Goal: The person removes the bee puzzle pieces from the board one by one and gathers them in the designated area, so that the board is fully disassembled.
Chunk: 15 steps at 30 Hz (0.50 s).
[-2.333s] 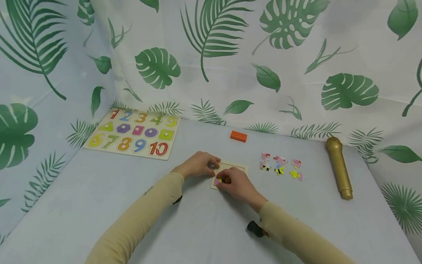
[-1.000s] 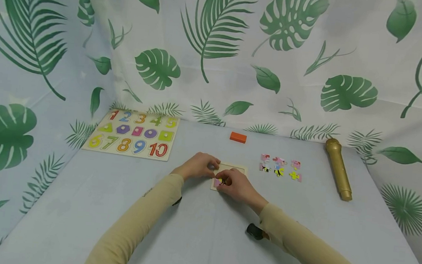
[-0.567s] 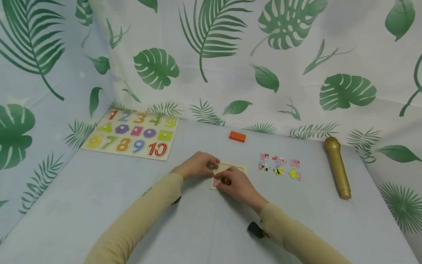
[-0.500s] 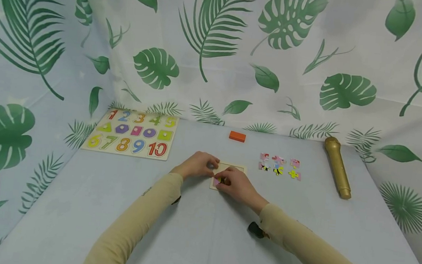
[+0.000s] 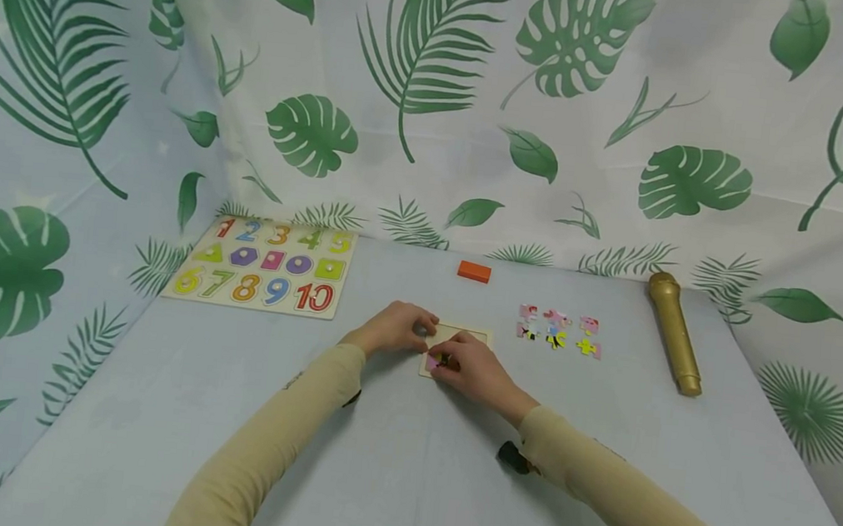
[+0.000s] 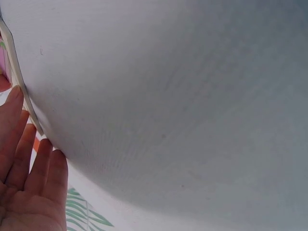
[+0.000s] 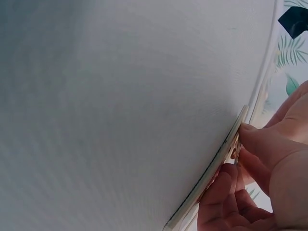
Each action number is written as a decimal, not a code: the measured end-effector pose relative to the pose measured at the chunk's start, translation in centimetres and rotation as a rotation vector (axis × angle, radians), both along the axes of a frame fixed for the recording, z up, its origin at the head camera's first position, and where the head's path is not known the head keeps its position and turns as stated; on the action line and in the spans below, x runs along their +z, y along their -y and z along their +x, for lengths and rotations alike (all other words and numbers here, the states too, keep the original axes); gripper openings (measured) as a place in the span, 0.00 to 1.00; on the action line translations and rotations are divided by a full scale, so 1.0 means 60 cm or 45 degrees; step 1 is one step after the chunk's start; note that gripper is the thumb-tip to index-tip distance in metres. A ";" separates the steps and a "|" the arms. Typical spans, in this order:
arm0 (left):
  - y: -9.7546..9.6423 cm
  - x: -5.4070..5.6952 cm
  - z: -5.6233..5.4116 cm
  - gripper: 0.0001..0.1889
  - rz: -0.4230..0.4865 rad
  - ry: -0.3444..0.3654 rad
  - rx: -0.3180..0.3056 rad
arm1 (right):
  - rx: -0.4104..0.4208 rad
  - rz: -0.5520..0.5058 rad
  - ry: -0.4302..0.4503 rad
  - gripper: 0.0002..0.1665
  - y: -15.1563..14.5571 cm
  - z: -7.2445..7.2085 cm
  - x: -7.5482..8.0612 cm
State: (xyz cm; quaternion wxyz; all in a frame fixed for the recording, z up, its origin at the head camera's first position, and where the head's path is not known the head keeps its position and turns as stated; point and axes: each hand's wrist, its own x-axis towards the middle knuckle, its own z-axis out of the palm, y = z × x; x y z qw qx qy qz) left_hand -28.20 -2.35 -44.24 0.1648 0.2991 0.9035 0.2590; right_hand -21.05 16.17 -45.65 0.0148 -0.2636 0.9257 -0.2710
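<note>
A small wooden puzzle tray [image 5: 453,330] lies flat on the cloth between both hands. My left hand [image 5: 395,327] is at its left side; in the left wrist view, its mostly straight fingers [image 6: 54,178] and thumb touch the tray's edge. With bent fingers, my right hand [image 5: 478,372] pinches a small puzzle piece [image 5: 445,359] over the tray's lower left part. Pink and yellow-black show there, but the fingers cover most of the piece. In the right wrist view, the right hand's thumb and fingers [image 7: 224,185] are close against the tray's edge.
Several loose puzzle pieces [image 5: 556,338] lie right of the tray. An orange block [image 5: 474,272] stands behind it. A number and shape board [image 5: 263,270] is at the back left, a gold microphone [image 5: 674,335] at the right. Leaf-print cloth [image 5: 433,130] hangs behind.
Both hands stay at the tray throughout. The right fingers shift only slightly over the tray's lower left part; the surrounding things stay where they were.
</note>
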 end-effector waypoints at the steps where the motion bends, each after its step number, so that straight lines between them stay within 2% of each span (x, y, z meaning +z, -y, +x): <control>1: 0.000 0.000 0.000 0.16 0.000 0.002 -0.001 | 0.001 -0.006 0.003 0.14 0.000 0.000 0.001; 4: 0.001 0.001 0.000 0.16 0.001 0.003 -0.007 | 0.002 -0.026 0.017 0.15 -0.002 0.001 0.006; 8: 0.001 0.002 -0.001 0.16 -0.003 -0.003 -0.010 | -0.026 -0.066 0.091 0.16 -0.015 0.002 0.017; 15: 0.001 0.000 0.000 0.16 0.028 0.033 0.014 | -0.227 -0.079 0.228 0.20 -0.084 -0.007 0.030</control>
